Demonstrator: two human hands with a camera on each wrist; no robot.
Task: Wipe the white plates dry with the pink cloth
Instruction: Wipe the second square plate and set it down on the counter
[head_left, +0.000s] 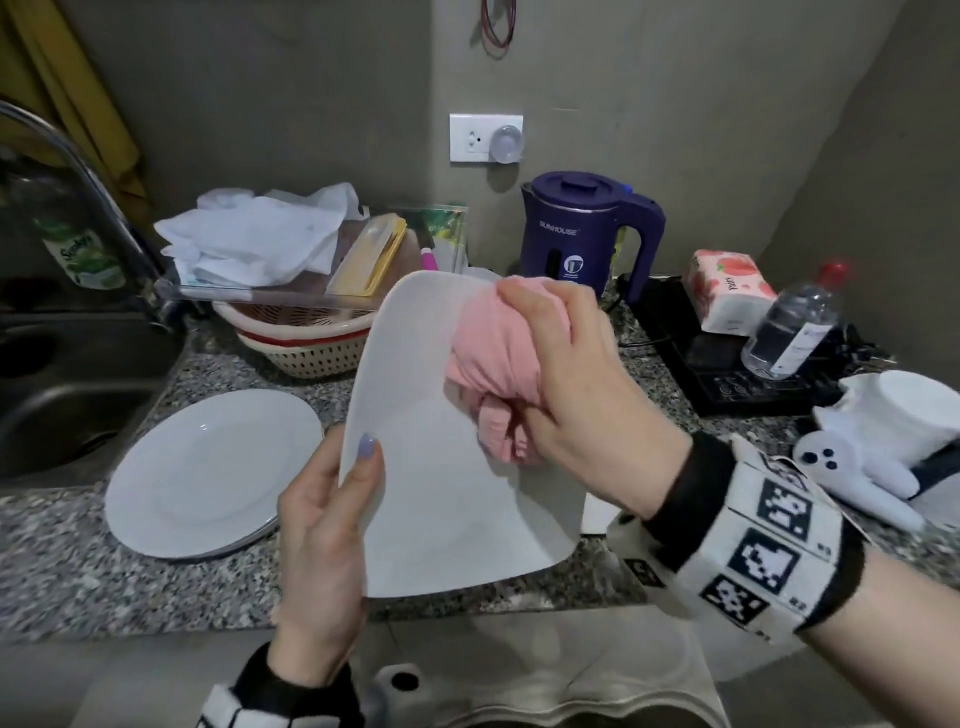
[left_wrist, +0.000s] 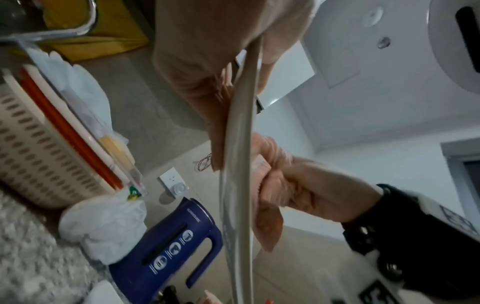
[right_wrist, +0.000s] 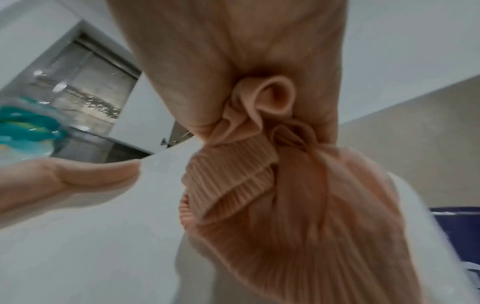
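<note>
Head view. Square white plate (head_left: 441, 467) with rounded corners, glossy and smooth, held tilted on edge above the front edge of the speckled granite worktop (head_left: 104, 587). Left hand (head_left: 324, 551) gripping the plate's left edge, thumb over the face, fingers curled behind. Right hand (head_left: 566, 374) closed round a bunched pink cloth (head_left: 483, 364), soft and ribbed, pressed against the plate's upper right area and wrapped over its top edge. Round white plate (head_left: 208, 473) lying flat on the worktop near the sink-side edge, left of the held plate, apparently stacked on another. Perforated cream plastic colander (head_left: 306, 348) farther back, under a clear tray of white crumpled bags. Dark blue kettle (head_left: 582, 234) toward the back edge by the wall. Clear plastic bottle (head_left: 795, 322) with red cap and a tissue pack (head_left: 727, 296) toward the right rear.

Left wrist view. Plate (left_wrist: 239, 164) seen edge-on as a thin pale curved strip. Cloth (left_wrist: 213, 82) folded over both faces of it. Right hand (left_wrist: 311, 189) clenched on the gathered folds on one side. Kettle (left_wrist: 166, 246) and colander (left_wrist: 39, 164) behind, on the worktop (left_wrist: 31, 257).

Right wrist view. Cloth (right_wrist: 298, 205) filling the frame, fine ribbed knit, twisted into folds and held in the right hand's closed grasp. Plate (right_wrist: 91, 236) beneath as a smooth matte-white surface. Left thumb (right_wrist: 78, 174) lying flat on its edge.
</note>
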